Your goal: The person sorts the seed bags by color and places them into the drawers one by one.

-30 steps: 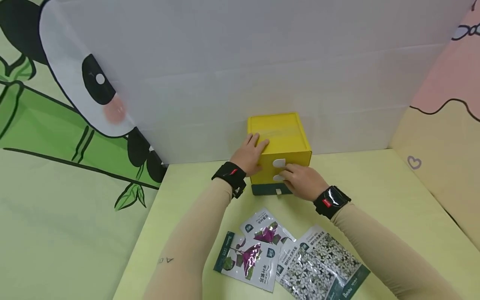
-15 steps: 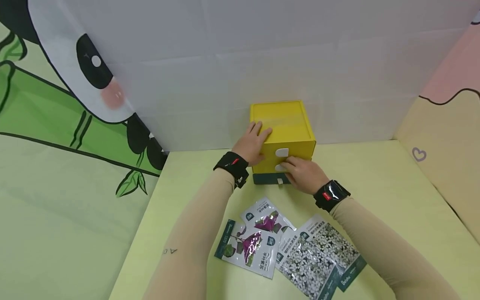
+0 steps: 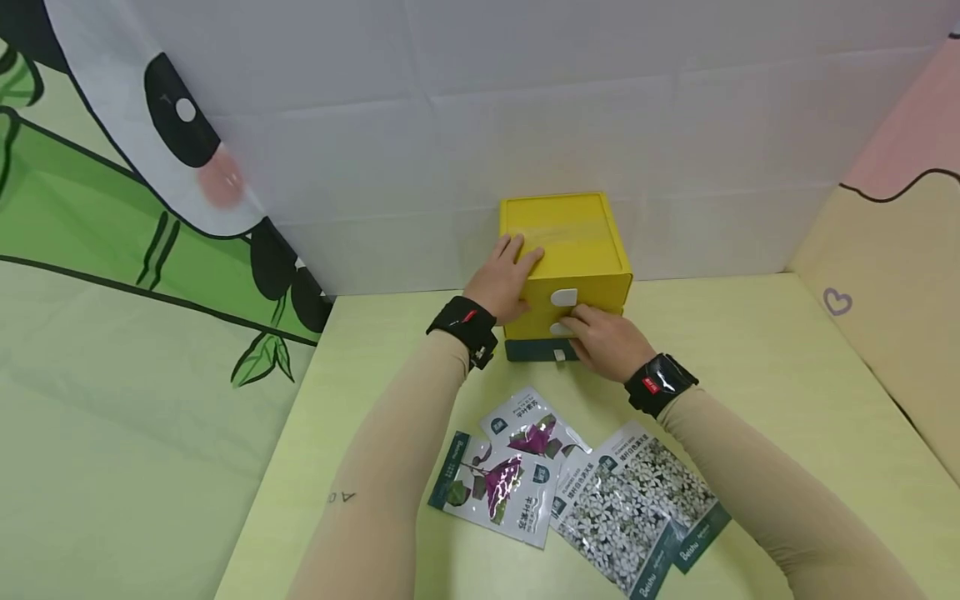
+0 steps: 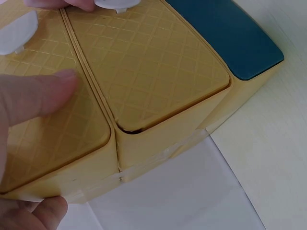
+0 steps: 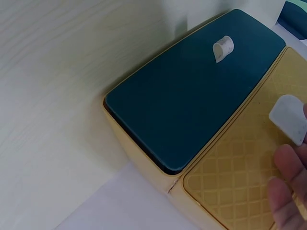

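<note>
A yellow drawer box (image 3: pixel 570 229) stands against the back wall. Its front has two yellow drawers with white pull tabs and a dark green bottom drawer (image 5: pixel 192 91) with a small white tab. My left hand (image 3: pixel 501 283) rests over the box's upper left edge, fingers spread on top; its thumb (image 4: pixel 48 93) lies on the upper drawer's front. At the middle yellow drawer (image 4: pixel 153 62), my right hand (image 3: pixel 609 342) pinches the white pull tab (image 5: pixel 289 117). All the drawers sit closed, apart from a thin dark gap at one corner of the middle one.
Seed packets lie on the pale yellow table (image 3: pixel 360 383) in front of the box: purple-leaf packets (image 3: pixel 498 487) to the left, white-flower packets (image 3: pixel 615 517) to the right, overlapping. A white backdrop wall (image 3: pixel 375 167) rises directly behind; a yellow-pink side wall (image 3: pixel 885 275) borders the right.
The whole head view has shifted, so box, hands and packets appear higher. Both hands keep nearly the same places on the box.
</note>
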Demonstrator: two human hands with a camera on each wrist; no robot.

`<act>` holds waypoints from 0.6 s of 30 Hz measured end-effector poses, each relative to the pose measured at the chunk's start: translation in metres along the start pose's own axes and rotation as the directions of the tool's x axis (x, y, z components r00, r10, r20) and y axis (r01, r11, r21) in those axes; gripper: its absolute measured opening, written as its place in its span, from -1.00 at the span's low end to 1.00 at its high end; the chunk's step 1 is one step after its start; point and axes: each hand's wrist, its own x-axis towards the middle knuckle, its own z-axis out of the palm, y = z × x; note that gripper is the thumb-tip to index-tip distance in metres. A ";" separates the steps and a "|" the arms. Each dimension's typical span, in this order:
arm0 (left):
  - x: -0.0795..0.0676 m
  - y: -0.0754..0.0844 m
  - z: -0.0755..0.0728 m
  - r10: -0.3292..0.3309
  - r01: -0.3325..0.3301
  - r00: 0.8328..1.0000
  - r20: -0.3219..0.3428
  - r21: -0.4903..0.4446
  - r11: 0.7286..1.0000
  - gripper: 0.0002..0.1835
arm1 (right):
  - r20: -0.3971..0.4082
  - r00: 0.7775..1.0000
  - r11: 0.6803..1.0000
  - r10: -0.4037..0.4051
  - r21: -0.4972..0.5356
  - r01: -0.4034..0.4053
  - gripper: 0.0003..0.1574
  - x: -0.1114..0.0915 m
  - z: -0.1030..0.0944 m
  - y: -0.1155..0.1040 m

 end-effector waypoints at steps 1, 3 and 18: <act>0.000 0.000 0.000 0.001 -0.001 1.000 -0.001 0.001 1.000 -0.10 | 0.000 1.000 1.000 0.002 0.005 -0.002 -0.52 0.000 0.000 0.000; 0.000 0.001 0.000 0.003 -0.003 1.000 -0.001 -0.006 1.000 -0.10 | 0.000 1.000 1.000 0.007 0.013 -0.007 -0.53 -0.001 0.000 -0.001; -0.002 0.007 0.002 0.004 -0.004 1.000 -0.002 -0.021 1.000 -0.10 | 0.022 0.996 0.995 0.091 0.032 -0.091 -0.55 -0.007 0.007 -0.004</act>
